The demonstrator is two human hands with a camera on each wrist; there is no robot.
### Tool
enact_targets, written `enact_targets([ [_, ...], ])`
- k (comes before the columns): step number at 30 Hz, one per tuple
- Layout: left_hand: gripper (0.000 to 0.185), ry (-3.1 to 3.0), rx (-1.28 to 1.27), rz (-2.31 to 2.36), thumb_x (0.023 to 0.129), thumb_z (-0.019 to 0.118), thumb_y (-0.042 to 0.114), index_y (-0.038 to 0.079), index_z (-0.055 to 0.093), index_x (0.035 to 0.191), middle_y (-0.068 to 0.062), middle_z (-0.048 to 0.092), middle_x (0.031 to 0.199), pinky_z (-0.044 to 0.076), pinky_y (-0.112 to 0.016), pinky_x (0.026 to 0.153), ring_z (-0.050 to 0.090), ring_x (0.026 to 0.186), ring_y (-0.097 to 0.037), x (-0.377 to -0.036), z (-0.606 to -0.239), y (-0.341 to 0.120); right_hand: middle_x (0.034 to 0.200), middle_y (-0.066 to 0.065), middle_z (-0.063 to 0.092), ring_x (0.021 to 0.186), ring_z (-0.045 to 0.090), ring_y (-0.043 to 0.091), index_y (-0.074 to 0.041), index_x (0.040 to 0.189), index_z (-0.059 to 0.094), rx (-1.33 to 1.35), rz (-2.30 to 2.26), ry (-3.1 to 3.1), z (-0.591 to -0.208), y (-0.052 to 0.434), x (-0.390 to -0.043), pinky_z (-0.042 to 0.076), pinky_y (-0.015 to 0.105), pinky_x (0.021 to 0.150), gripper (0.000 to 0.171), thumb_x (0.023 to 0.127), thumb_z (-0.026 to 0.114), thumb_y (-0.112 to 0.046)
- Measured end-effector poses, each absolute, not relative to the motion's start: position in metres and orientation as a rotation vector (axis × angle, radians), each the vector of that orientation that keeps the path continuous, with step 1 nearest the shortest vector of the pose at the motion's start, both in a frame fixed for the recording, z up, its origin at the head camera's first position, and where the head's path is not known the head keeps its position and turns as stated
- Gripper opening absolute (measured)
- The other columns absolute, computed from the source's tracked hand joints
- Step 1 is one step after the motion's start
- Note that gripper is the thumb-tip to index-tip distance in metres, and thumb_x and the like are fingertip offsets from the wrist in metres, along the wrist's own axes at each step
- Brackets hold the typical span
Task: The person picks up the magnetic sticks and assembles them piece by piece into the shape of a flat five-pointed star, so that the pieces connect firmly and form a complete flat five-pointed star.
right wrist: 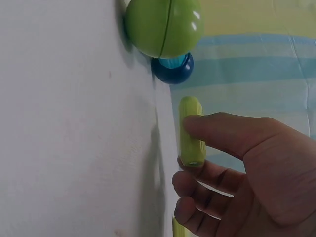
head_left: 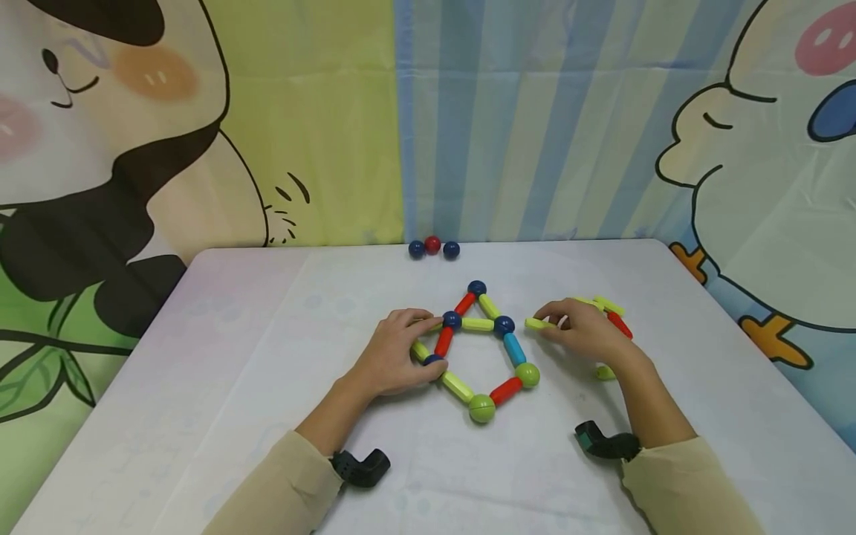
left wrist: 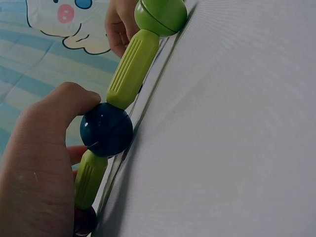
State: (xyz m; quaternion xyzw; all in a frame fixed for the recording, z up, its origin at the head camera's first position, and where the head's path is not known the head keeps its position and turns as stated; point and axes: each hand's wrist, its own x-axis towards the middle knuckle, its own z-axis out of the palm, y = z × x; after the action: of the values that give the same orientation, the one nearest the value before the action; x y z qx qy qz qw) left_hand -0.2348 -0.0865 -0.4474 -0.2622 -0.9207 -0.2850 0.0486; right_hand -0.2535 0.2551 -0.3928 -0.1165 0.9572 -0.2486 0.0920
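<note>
A flat frame of magnetic sticks and balls lies mid-table, with a blue ball [head_left: 477, 287] at its far tip and a green ball [head_left: 481, 408] nearest me. My left hand [head_left: 394, 353] holds its left side, the thumb against a lower blue ball [left wrist: 106, 130] and the fingertips by an upper blue ball [head_left: 452, 320]. A yellow-green stick [left wrist: 91, 180] partly hidden by that hand runs to a dark reddish ball [left wrist: 85, 220]. Right of the frame, my right hand [head_left: 585, 327] pinches a loose yellow-green stick [right wrist: 191, 143] between thumb and fingers, apart from the right-hand blue ball [head_left: 504, 325].
Near and behind the right hand lie more sticks, including a red stick [head_left: 620, 325] and a yellow-green stick [head_left: 605, 372]. At the table's far edge sit a red ball [head_left: 432, 244] and two blue balls [head_left: 417, 249]. A printed curtain [head_left: 321, 111] hangs behind.
</note>
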Motion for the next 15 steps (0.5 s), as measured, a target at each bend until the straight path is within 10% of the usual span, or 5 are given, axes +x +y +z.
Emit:
enact_targets([
  [15, 0.070, -2.802, -0.791, -0.853, 0.084, 0.071, 0.053, 0.021, 0.061, 0.145, -0.003, 0.057, 0.144, 0.041, -0.051, 0.111, 0.048, 0.136, -0.028, -0.2350, -0.4480, -0.0862, 0.096, 0.007, 0.064, 0.085, 0.056, 0.022, -0.009, 0.120, 0.072, -0.425, -0.752, 2.799, -0.3996, 0.2442, -0.2538, 0.049, 0.031, 0.071, 0.025, 0.097, 0.068, -0.017],
])
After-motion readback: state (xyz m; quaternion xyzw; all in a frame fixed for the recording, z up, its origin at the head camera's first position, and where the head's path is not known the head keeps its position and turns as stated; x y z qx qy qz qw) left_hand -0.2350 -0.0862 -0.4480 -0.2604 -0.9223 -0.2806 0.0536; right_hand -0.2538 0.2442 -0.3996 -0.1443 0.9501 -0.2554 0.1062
